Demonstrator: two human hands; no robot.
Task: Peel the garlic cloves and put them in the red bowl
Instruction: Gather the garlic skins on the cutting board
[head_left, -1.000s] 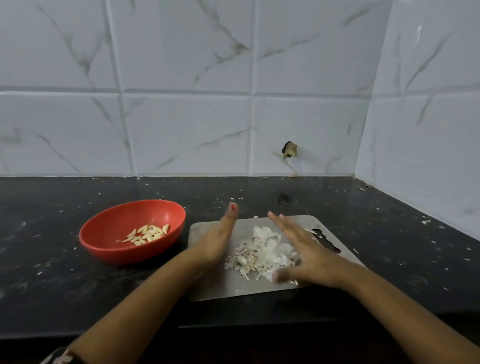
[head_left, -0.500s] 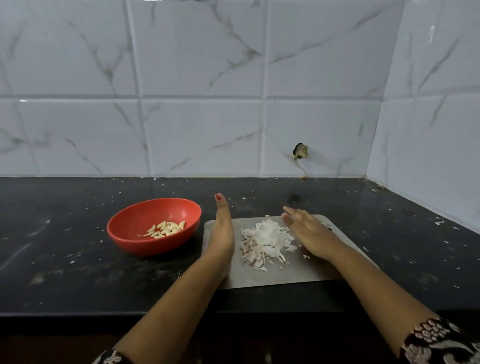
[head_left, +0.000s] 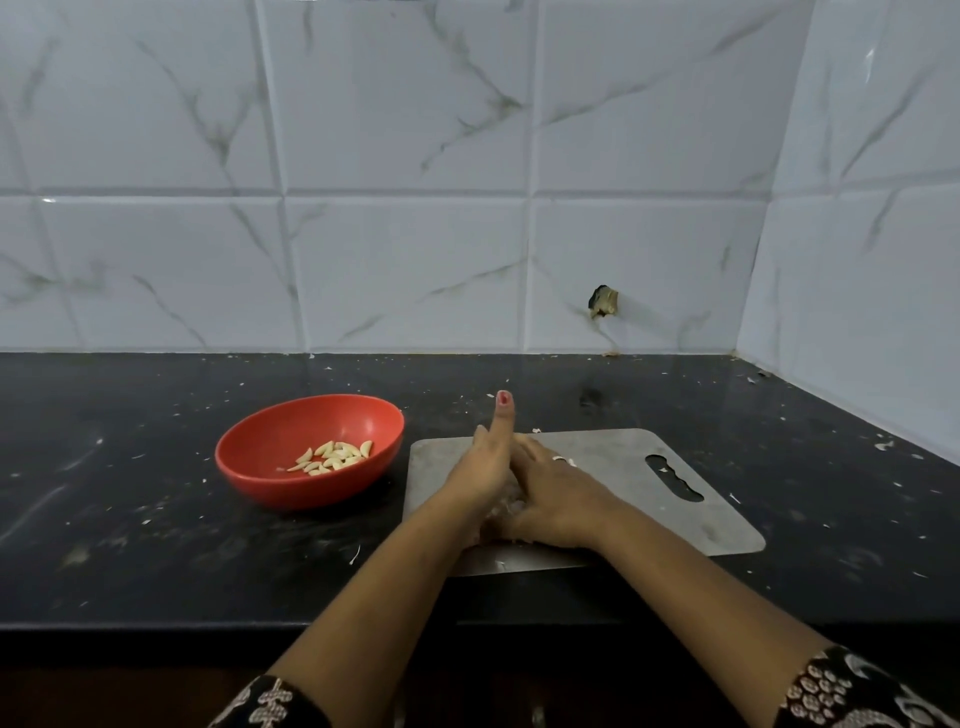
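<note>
Garlic cloves (head_left: 335, 457), peeled and pale, lie in a little heap at the bottom of the red bowl (head_left: 270, 441). The bowl sits on the black counter (head_left: 130, 519), just left of the grey cutting board (head_left: 675, 519). Both your hands are on the board, pressed side by side. Your left hand (head_left: 480, 470) stands on its edge with the thumb (head_left: 504, 415) pointing straight up. Its fingers hide behind your right hand (head_left: 556, 499), so you cannot tell if they grip anything. Your right hand lies palm down with loose, stretched fingers, holding nothing tight. A bit of garlic skin (head_left: 506, 506) peeks out between your hands
</note>
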